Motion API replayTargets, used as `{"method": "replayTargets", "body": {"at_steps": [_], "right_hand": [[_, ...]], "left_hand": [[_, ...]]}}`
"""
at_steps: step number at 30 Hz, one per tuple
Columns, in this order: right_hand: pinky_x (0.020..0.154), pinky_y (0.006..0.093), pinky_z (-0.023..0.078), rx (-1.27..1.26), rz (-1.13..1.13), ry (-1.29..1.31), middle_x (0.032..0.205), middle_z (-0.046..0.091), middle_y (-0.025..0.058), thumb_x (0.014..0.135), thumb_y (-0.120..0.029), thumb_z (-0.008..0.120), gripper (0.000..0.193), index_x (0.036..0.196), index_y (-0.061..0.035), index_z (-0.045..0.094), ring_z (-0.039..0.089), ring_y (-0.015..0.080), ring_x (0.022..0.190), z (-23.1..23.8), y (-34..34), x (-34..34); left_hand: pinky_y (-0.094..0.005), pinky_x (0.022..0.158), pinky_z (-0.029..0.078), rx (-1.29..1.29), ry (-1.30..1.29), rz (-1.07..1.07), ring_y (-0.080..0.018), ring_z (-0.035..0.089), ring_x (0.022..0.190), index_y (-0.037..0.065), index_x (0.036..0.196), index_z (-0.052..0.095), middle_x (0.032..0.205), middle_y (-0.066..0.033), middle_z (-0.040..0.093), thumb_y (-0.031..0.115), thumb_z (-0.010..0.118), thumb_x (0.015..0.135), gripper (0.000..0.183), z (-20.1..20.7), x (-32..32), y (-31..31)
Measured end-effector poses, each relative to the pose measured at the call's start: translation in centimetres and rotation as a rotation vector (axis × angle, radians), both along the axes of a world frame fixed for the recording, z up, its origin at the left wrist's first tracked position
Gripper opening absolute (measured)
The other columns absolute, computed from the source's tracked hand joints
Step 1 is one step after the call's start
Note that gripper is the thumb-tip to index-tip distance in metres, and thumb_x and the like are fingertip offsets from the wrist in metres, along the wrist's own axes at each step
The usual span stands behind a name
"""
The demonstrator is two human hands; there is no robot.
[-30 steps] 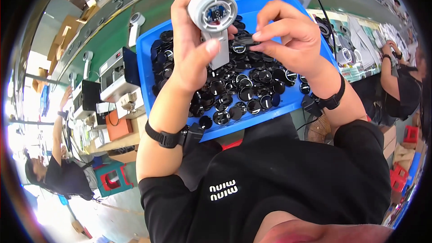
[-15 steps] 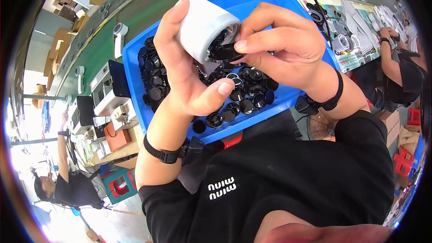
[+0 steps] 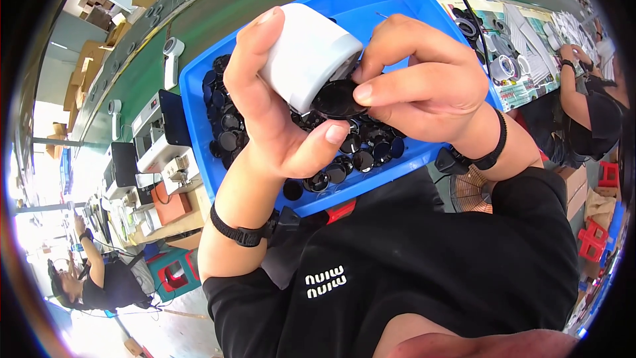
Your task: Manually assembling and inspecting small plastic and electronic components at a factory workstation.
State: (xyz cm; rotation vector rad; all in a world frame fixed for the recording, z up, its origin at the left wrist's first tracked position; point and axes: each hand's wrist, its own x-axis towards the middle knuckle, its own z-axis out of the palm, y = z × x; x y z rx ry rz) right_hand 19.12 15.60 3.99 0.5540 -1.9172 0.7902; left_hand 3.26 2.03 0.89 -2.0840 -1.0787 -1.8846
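My left hand (image 3: 265,113) is wrapped round a white rounded housing (image 3: 308,50), its open end tilted toward the right and down. At that opening, my right hand (image 3: 427,86) pinches a glossy black disc (image 3: 336,99) between thumb and fingers. The disc lies slanted against the lower part of the rim; whether it is fixed there I cannot tell. Below both hands, a blue bin (image 3: 199,129) holds many loose black discs (image 3: 362,159). The inside of the housing is mostly hidden by the disc and fingers.
Behind the bin runs a green conveyor belt (image 3: 149,69) carrying white handheld devices (image 3: 172,59). Boxy machines (image 3: 156,129) stand at the left. On the right, a table (image 3: 523,93) bears rings and white parts. Co-workers sit at both sides. A fan (image 3: 469,189) stands beside my right arm.
The housing has moved slightly right and down in my left hand. The black disc has turned to show more of its face, and my right hand has shifted down a little.
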Motion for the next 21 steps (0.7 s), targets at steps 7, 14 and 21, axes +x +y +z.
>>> {"method": "replayTargets", "body": {"at_steps": [7,14,21], "right_hand": [[0.063,0.0298,0.052,-0.206,-0.175,0.040,0.080,0.068,0.0065,0.080,-0.001,0.082,0.016,0.094,-0.0036,0.076,0.066,0.0183,0.071,-0.1,1.0,-1.0],[0.081,0.0449,0.057,0.081,-1.055,-0.582,0.096,0.074,0.0170,0.085,-0.020,0.066,0.021,0.100,-0.0074,0.075,0.071,0.0376,0.091,-2.8,10.6,-3.5],[0.096,0.0448,0.056,-0.081,-1.696,-0.980,0.124,0.069,0.0245,0.090,-0.023,0.064,0.033,0.112,-0.0006,0.075,0.068,0.0391,0.117,-1.5,16.5,-0.3]], "left_hand": [[-0.0435,0.095,0.054,-0.044,-0.353,0.008,-0.0306,0.060,0.116,0.000,0.158,0.016,0.139,-0.0210,0.048,0.048,0.074,0.087,0.103,0.0,0.3,-0.3],[-0.0418,0.088,0.059,-0.089,-0.440,0.105,-0.0261,0.066,0.098,0.006,0.157,0.023,0.130,-0.0176,0.054,0.023,0.067,0.094,0.078,0.2,-1.3,-0.2],[-0.0365,0.086,0.059,-0.116,-0.483,0.082,-0.0210,0.063,0.099,0.004,0.153,0.026,0.129,-0.0152,0.052,0.008,0.068,0.094,0.073,0.5,-1.7,-0.1]]}}
